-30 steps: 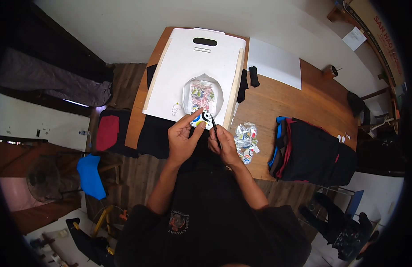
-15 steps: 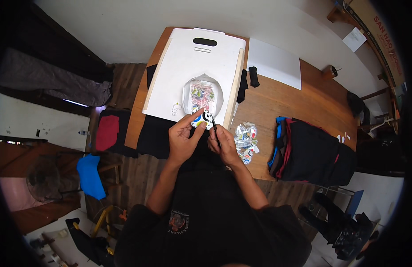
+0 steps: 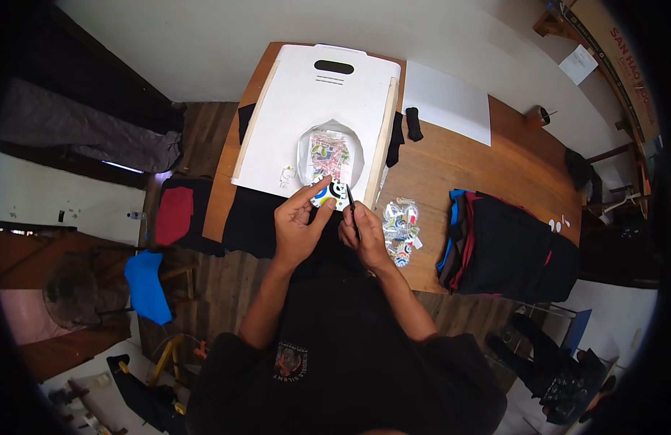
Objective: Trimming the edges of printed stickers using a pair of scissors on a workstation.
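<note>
My left hand (image 3: 297, 226) pinches a small white printed piece (image 3: 329, 196) with blue, black and yellow-green curved shapes, thumb and forefinger on it. Closed around a slim black tool (image 3: 352, 199), my right hand (image 3: 364, 233) brings its tip up at the piece's right edge. Whether the tool is a pair of scissors or a knife, I cannot make out. Just beyond the piece stands a round white container (image 3: 357, 141), holding reddish and white scraps (image 3: 328, 151). Several colourful printed cut-outs (image 3: 400, 232) lie in a pile on the table, right of my right hand.
A white board (image 3: 284, 116) with an oval slot lies on the wooden table (image 3: 458, 174). Folded dark clothes (image 3: 520, 250) are stacked at the right. A white sheet (image 3: 448, 101), a rolled black cloth (image 3: 413, 125) and a brown cup (image 3: 537, 117) are farther back.
The printed piece has turned slightly in my left fingers. The black tool's tip has shifted a little along its right edge. Both hands stay in nearly the same place.
</note>
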Available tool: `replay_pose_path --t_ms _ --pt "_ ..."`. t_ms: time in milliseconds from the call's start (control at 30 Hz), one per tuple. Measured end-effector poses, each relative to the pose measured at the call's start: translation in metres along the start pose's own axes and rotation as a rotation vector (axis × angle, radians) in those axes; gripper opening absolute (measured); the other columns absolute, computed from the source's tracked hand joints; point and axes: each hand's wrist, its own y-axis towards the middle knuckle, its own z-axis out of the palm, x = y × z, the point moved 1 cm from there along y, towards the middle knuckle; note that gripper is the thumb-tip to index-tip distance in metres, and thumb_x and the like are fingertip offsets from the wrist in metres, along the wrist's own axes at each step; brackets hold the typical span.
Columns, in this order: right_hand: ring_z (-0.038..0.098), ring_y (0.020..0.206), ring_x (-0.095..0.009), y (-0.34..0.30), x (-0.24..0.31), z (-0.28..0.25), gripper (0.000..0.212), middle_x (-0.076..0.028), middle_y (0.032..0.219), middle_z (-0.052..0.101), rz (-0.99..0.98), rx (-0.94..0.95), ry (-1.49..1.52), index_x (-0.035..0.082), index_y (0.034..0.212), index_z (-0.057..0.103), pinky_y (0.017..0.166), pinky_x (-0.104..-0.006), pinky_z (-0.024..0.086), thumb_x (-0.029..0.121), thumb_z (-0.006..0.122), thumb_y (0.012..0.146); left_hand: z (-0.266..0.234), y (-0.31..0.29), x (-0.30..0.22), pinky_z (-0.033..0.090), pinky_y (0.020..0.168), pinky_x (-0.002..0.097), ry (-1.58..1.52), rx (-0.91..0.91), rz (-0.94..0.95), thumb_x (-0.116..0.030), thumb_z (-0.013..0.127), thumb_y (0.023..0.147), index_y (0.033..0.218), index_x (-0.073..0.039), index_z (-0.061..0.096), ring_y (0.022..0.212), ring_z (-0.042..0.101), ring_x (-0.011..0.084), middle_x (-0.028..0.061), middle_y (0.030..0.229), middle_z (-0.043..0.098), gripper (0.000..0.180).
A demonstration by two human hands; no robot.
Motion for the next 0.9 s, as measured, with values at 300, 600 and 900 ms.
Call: replay_pose_path --t_ms 300,600,900 --pt "0.026 0.045 -0.005 -0.001 0.001 0.0 0.038 0.006 0.055 0.031 0.034 0.01 0.005 0.008 0.09 0.047 0.045 -0.0218 0.024 0.04 0.036 0.109 -0.006 -0.001 0.01 0.044 0.076 0.0181 0.026 -0.075 0.037 0.013 0.064 0.089 0.121 0.009 0.066 0.088 0.055 0.0059 0.0034 0.096 0.06 0.032" --pt "0.026 0.045 -0.005 -0.002 0.002 0.0 0.038 0.006 0.055 0.031 0.038 0.039 -0.007 0.008 0.09 0.047 0.045 -0.0221 0.024 0.039 0.036 0.109 -0.006 -0.001 0.008 0.041 0.068 0.0173 0.049 -0.083 0.014 0.013 0.065 0.089 0.12 0.009 0.067 0.08 0.051 0.0036 0.0018 0.091 0.058 0.031" --pt "0.026 0.046 -0.005 -0.001 0.006 0.003 0.039 0.006 0.055 0.031 0.038 0.055 -0.041 0.009 0.089 0.046 0.046 -0.0223 0.025 0.04 0.035 0.109 -0.003 0.0 0.005 0.042 0.069 0.0164 0.095 -0.107 0.029 0.012 0.067 0.088 0.12 0.008 0.067 0.082 0.053 0.0034 0.0018 0.092 0.059 0.032"
